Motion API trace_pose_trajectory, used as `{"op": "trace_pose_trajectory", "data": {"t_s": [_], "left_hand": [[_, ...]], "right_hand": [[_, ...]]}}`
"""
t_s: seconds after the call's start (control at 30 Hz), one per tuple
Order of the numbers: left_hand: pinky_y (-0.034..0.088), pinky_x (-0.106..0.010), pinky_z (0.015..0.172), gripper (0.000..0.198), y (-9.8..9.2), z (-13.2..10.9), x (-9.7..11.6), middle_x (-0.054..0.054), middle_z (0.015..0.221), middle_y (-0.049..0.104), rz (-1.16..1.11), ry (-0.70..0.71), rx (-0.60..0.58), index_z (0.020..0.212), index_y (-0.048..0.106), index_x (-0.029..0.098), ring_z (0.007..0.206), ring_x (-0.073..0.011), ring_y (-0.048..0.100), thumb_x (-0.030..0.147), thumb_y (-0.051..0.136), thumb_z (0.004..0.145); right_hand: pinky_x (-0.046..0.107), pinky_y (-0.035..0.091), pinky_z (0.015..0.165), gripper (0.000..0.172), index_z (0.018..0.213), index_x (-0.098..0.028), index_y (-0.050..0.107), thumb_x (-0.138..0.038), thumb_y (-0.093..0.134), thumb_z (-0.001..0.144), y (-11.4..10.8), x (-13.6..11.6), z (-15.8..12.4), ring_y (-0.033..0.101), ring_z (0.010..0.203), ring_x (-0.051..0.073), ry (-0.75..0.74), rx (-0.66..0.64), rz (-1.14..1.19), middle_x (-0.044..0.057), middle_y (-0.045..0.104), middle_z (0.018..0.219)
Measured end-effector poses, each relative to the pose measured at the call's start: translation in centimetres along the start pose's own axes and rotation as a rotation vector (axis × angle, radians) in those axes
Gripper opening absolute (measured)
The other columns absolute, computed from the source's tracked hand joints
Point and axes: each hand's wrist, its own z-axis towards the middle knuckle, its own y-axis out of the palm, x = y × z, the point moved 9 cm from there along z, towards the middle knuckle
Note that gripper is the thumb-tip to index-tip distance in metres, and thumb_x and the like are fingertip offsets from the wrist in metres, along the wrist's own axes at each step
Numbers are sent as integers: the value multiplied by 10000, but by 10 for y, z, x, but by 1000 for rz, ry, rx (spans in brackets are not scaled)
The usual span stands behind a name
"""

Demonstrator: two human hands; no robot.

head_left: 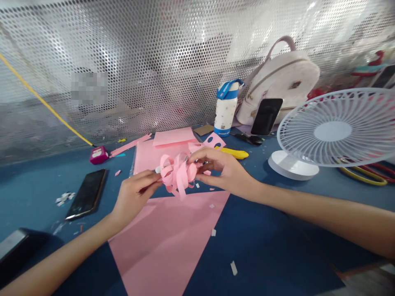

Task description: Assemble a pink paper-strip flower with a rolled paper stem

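A bundle of curled pink paper strips (179,176) is held above the table between my two hands. My left hand (135,191) pinches a thin stick-like piece at its left side, with a small white part showing beside the loops. On the right, my right hand (226,172) has its fingers closed on the edge of the strips. Below them lies a large pink sheet (166,242) on the blue table (256,246). More pink sheets (174,137) lie behind the bundle.
Nearby are a yellow cutter (236,153), a white fan (293,164), a bottle (226,111), a backpack (277,84), an upright phone (267,116), a flat phone (87,194) and a magenta tape measure (98,155). Perforated metal (138,65) stands behind.
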Motion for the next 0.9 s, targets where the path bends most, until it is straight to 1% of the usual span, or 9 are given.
{"op": "trace_pose_trajectory", "data": {"t_s": [0.2,0.33,0.47,0.57,0.67,0.8,0.9], "left_hand": [[487,-179,636,149,-2,-1,0,-15,805,712,10,-22,27,835,736,184,690,-108,652,138,616,909],[491,-203,633,162,1,-4,-4,-19,769,721,10,-83,11,856,755,191,682,-130,655,186,605,917],[444,-210,543,190,4,-10,-16,-16,751,743,17,-190,-20,951,783,201,564,-121,600,248,602,918],[433,-222,531,229,6,-14,-21,-28,766,767,11,-242,-44,1015,788,199,553,-133,608,284,600,917],[442,-227,558,229,7,-13,-17,-32,772,768,9,-243,-67,999,783,197,592,-144,628,279,582,925],[460,-218,610,193,9,-7,-4,-36,810,719,0,-184,-67,895,737,185,661,-138,611,217,549,923],[444,-209,578,183,12,-5,3,-42,826,679,-23,-163,-82,898,700,172,668,-132,593,188,520,926]], "right_hand": [[278,602,840,309,1116,-196,660,-98,708,827,1,-3,0,656,958,152,-5,-6,12,63,642,1104],[267,602,790,307,1114,-202,661,-100,708,828,4,-3,0,655,951,155,7,-21,19,70,639,1134],[269,608,781,297,1102,-208,659,-101,709,829,6,-4,-2,658,952,156,4,-24,29,71,638,1136],[266,610,788,296,1100,-206,658,-92,705,830,8,-5,-3,659,937,147,-3,-27,42,68,633,1132],[258,609,804,284,1085,-200,665,-91,711,827,10,-7,-3,656,943,142,-7,-24,55,64,632,1118],[263,616,818,305,1081,-204,671,-71,712,809,13,-6,-3,661,956,143,1,-26,71,55,632,1110],[281,621,829,298,1072,-202,674,-75,713,806,15,-6,-4,667,960,150,14,-40,77,53,639,1102]]}}
